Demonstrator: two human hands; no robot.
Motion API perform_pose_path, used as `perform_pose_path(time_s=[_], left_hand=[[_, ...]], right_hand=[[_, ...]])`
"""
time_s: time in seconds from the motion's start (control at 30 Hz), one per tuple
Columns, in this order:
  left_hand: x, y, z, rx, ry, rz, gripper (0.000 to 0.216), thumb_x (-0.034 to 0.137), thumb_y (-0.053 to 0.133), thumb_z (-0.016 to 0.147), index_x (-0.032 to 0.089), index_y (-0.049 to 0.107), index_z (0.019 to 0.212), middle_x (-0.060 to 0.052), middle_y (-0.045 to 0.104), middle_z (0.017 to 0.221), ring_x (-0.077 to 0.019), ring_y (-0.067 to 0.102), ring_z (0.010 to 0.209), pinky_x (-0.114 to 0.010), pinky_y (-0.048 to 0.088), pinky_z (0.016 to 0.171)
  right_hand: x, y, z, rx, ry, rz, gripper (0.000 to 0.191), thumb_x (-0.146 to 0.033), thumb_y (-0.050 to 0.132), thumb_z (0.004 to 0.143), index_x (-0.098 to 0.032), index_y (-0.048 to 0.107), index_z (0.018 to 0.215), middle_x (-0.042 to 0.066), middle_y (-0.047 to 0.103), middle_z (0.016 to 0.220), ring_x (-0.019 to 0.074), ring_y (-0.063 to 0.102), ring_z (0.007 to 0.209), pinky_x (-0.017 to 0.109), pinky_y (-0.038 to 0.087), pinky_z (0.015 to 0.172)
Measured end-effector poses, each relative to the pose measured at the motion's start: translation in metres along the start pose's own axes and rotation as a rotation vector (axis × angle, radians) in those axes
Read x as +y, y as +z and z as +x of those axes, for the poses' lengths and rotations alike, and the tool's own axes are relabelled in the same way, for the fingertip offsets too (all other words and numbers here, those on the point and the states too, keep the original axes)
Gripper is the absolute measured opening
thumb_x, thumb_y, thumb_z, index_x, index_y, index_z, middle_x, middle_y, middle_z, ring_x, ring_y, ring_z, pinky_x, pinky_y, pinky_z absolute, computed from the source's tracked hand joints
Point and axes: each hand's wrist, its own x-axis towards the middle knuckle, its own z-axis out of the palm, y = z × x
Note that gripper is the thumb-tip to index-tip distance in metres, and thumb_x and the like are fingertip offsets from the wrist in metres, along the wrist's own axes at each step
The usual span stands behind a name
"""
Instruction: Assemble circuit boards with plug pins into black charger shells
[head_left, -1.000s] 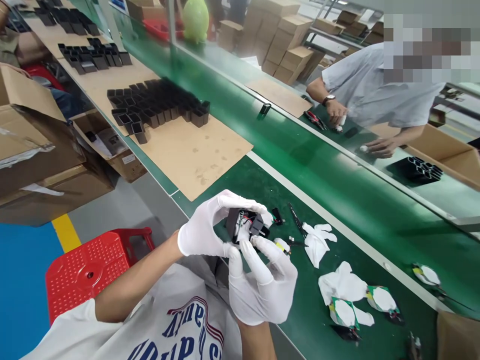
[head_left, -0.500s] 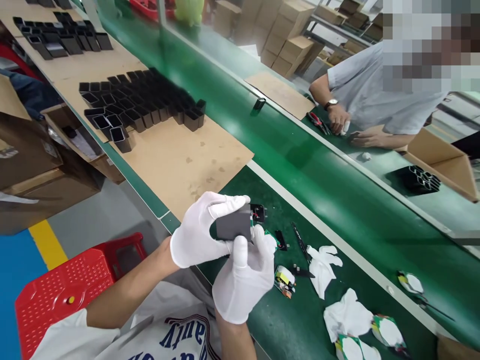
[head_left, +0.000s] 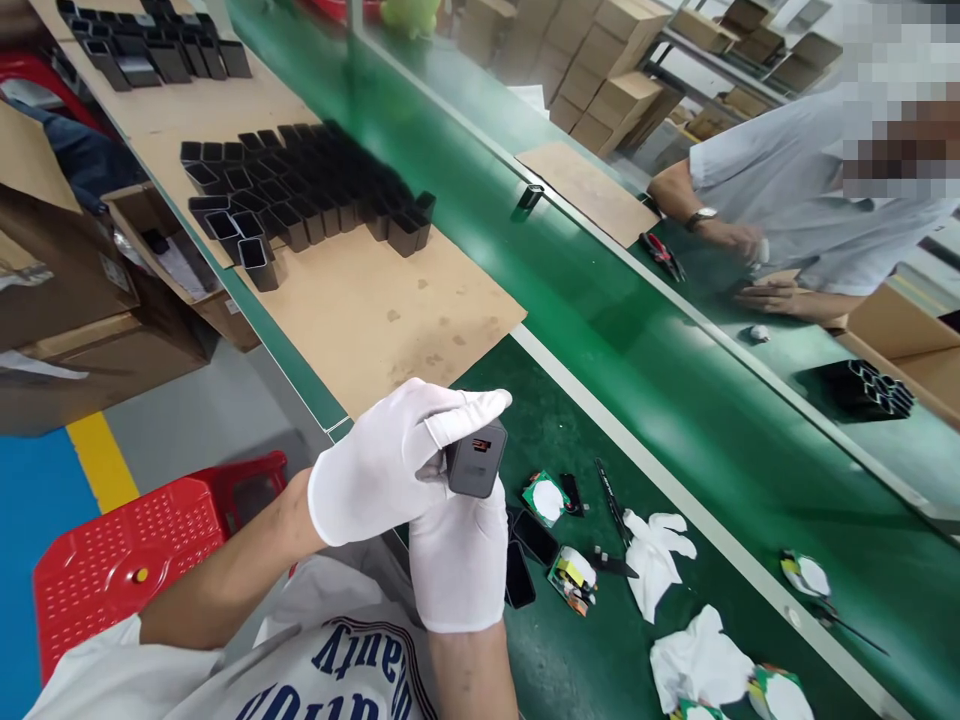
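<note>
A dark grey charger [head_left: 477, 464] with a small orange-lined port in its end face is held up between my two white-gloved hands. My left hand [head_left: 394, 460] wraps it from the left, fingers laid over its top. From below, my right hand [head_left: 459, 570] closes on it, its fingertips partly hidden behind the charger. Just right of my hands lie two black empty housings [head_left: 520, 575], a green circuit board with a white round pad [head_left: 545, 498] and another board with a yellow part [head_left: 574, 580].
Rows of black housings [head_left: 300, 190] stand on brown cardboard [head_left: 427, 320] at the left. A black pen [head_left: 611, 495] and white gloves [head_left: 656, 560] lie to the right. Across the green belt [head_left: 600, 310] a co-worker's hands [head_left: 772, 290] work near pliers [head_left: 662, 256]. A red stool [head_left: 135, 570] stands lower left.
The charger has turned so its port end faces me, and the internal board that stuck out of its right end no longer shows. My right hand has moved beneath it.
</note>
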Motion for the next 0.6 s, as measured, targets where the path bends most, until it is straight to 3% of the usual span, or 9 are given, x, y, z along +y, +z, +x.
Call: perform_pose_path(time_s=[0.13, 0.2, 0.43, 0.6], left_hand=[[-0.003, 0.002, -0.005, 0.031, 0.031, 0.051, 0.105, -0.004, 0.058, 0.084, 0.035, 0.031, 0.177, -0.005, 0.085, 0.114, -0.0231, 0.08, 0.09, -0.034, 0.064, 0.07], [-0.005, 0.003, -0.008, 0.045, 0.023, 0.055, 0.105, -0.003, 0.06, 0.085, 0.036, 0.029, 0.178, -0.005, 0.084, 0.117, -0.0217, 0.078, 0.088, -0.032, 0.063, 0.068], [-0.007, 0.001, -0.02, 0.01, -0.078, 0.055, 0.101, -0.007, 0.059, 0.083, 0.036, 0.038, 0.172, -0.007, 0.078, 0.144, -0.0233, 0.077, 0.126, -0.039, 0.069, 0.098], [-0.009, 0.002, -0.025, -0.043, -0.244, -0.015, 0.085, -0.006, 0.066, 0.08, 0.029, 0.058, 0.157, -0.007, 0.076, 0.149, -0.0243, 0.077, 0.128, -0.039, 0.07, 0.1]], right_hand=[[0.001, -0.003, 0.002, 0.017, 0.13, 0.145, 0.05, -0.067, 0.055, 0.108, -0.027, 0.081, 0.123, 0.007, 0.084, 0.117, 0.0279, 0.077, 0.125, 0.054, 0.067, 0.11], [0.001, -0.001, 0.003, 0.027, 0.171, 0.191, 0.049, -0.068, 0.061, 0.104, -0.026, 0.082, 0.119, 0.009, 0.084, 0.117, 0.0295, 0.078, 0.123, 0.056, 0.066, 0.11], [-0.005, 0.008, 0.001, 0.109, 0.359, 0.428, 0.035, -0.052, 0.069, 0.102, -0.028, 0.08, 0.126, 0.005, 0.083, 0.126, 0.0251, 0.073, 0.132, 0.046, 0.061, 0.116], [-0.003, 0.016, 0.006, 0.183, 0.419, 0.492, 0.035, -0.053, 0.066, 0.104, -0.03, 0.081, 0.126, 0.002, 0.082, 0.132, 0.023, 0.073, 0.131, 0.041, 0.063, 0.112]])
